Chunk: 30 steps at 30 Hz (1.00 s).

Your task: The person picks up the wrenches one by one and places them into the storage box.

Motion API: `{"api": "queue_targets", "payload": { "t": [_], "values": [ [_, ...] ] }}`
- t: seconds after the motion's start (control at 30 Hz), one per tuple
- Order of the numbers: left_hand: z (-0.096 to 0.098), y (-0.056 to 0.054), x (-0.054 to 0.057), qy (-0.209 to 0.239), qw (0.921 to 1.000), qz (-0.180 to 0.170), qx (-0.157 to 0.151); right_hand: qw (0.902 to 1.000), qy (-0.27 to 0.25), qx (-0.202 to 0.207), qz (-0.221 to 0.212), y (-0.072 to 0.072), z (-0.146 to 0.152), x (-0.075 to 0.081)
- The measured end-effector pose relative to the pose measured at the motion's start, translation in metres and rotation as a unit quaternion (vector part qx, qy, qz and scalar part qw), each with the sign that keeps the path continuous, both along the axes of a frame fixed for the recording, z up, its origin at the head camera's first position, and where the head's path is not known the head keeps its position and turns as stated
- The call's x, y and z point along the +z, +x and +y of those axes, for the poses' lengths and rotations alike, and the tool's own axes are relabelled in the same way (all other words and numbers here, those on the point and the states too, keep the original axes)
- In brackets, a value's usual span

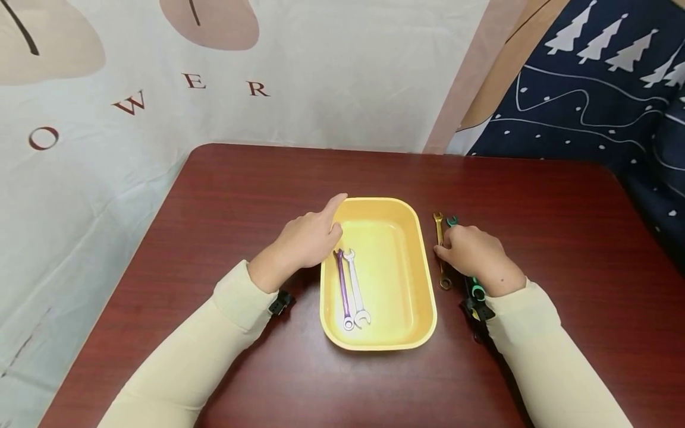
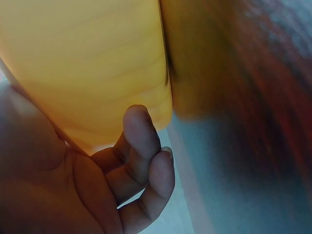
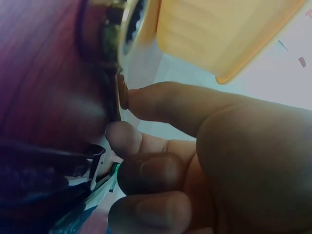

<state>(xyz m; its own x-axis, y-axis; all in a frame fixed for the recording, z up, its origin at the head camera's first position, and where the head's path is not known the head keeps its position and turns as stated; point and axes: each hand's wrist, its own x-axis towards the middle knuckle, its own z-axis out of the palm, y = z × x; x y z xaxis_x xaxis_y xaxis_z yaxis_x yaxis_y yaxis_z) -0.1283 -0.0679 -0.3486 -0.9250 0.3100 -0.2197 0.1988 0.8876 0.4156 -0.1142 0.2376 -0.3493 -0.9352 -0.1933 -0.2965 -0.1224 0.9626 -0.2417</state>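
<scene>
My left hand (image 1: 310, 238) grips the left rim of a yellow tray (image 1: 380, 346), thumb over the inside, index finger stretched toward the far corner. In the left wrist view, curled fingers (image 2: 141, 134) show beside the tray's outer wall. A purple wrench (image 1: 343, 288) and a silver wrench (image 1: 355, 285) lie inside the tray. Right of it, my right hand (image 1: 476, 252) pinches a gold wrench (image 1: 439, 229) between thumb and index finger, close over the table. A green wrench (image 1: 452, 221) lies partly hidden under that hand.
The tray stands mid-way on a dark red-brown table (image 1: 257, 172). A pale printed cloth (image 1: 332, 113) hangs behind the far edge, with a navy tree-patterned cloth (image 1: 578, 107) at the right. A small black wrist camera (image 1: 280, 303) sits under the left sleeve.
</scene>
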Motion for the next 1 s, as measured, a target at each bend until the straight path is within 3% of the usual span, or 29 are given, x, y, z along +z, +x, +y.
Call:
{"api": "queue_targets", "payload": {
  "t": [0.33, 1.0],
  "values": [
    [-0.0003, 0.0008, 0.0013, -0.002, 1.0, -0.009, 0.003, 0.9995, -0.016, 0.009, -0.024, -0.0005, -0.0017, -0.0008],
    [-0.0003, -0.0003, -0.001, 0.001, 1.0, 0.004, 0.001, 0.999, -0.019, 0.007, -0.041, -0.001, -0.0054, -0.0031]
  ]
}}
